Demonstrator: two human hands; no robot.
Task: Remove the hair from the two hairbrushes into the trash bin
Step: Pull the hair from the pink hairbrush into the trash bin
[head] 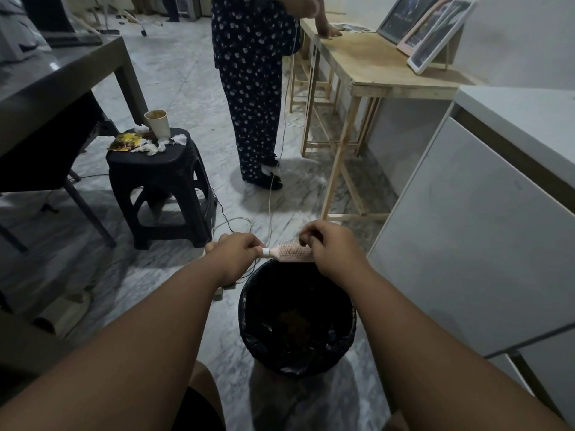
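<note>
- Right now your hairbrush [287, 253] is in the air, held level above the far rim of the trash bin [297, 320], with its long axis running left to right across your view.
- Its handle points to your left and its bristle head to your right, bristles facing up and away from you.
- Your left hand [238, 255] is clenched round the handle end; a white band on the handle shows just beyond its fingers [255, 244].
- Your right hand [331, 247] sits over the right end of the head, fingers [308, 239] pinched down into the bristles, seemingly on hair, though the hair itself is too small to make out.
- So the hair lies directly under your right fingers, and that hand is the nearer one for the pull; judging from this, a lift up and off the bristles and then back toward you would bring the clump over the open bin.
- The bin stands on the floor between your forearms, lined with a black bag [249, 334], with something brownish at the bottom.
- Only one brush is in view; I cannot see the second.
- No brand, label or readable writing shows on the brush or bin; the framed pictures [431, 29] on the far wooden counter [371, 60] are too blurred to read.
</note>
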